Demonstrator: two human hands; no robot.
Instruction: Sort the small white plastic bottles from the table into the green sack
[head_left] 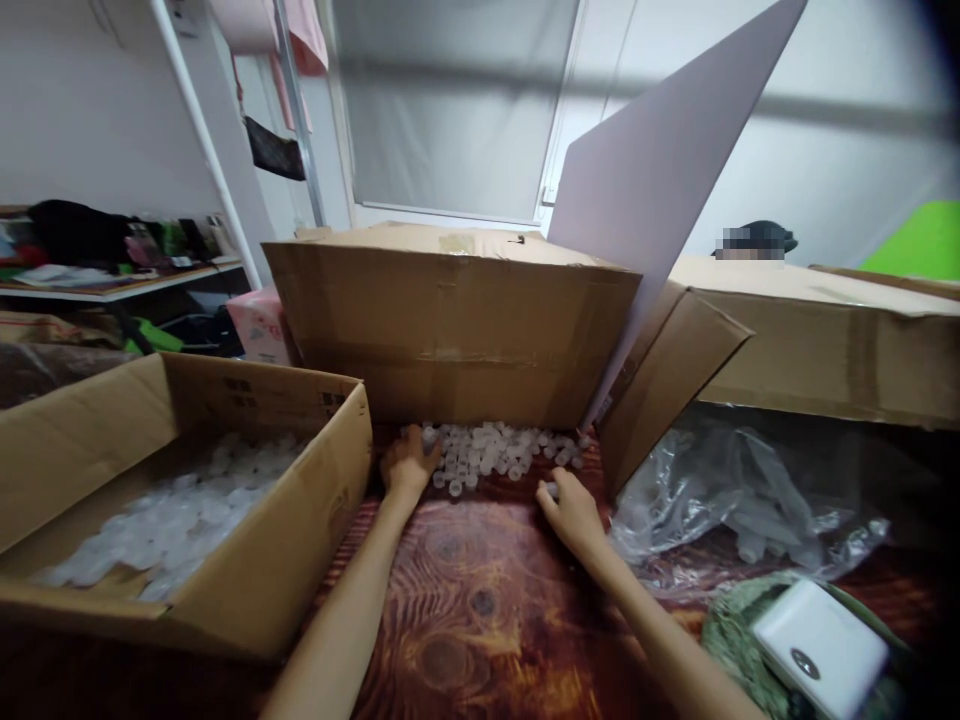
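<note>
A pile of small translucent white plastic caps [487,450] lies on the wooden table [465,590], against a large cardboard box. At the pile's left end is my left hand [409,462], its thumb and fingers closed around a cap at the edge. My right hand [574,508] is just in front of the pile's right end. Its thumb and fingers pinch a small translucent cap [553,490], partly covered by the fingers. Left of my left arm, an open cardboard box [337,480] holds many more of these pieces.
The large cardboard box [450,330] stands behind the pile, with a pale upright board [660,150] at its right. A clear plastic bag [675,490] with white parts lies to the right. Nearer sits a white device [821,640] on green cloth. Another person's head shows behind.
</note>
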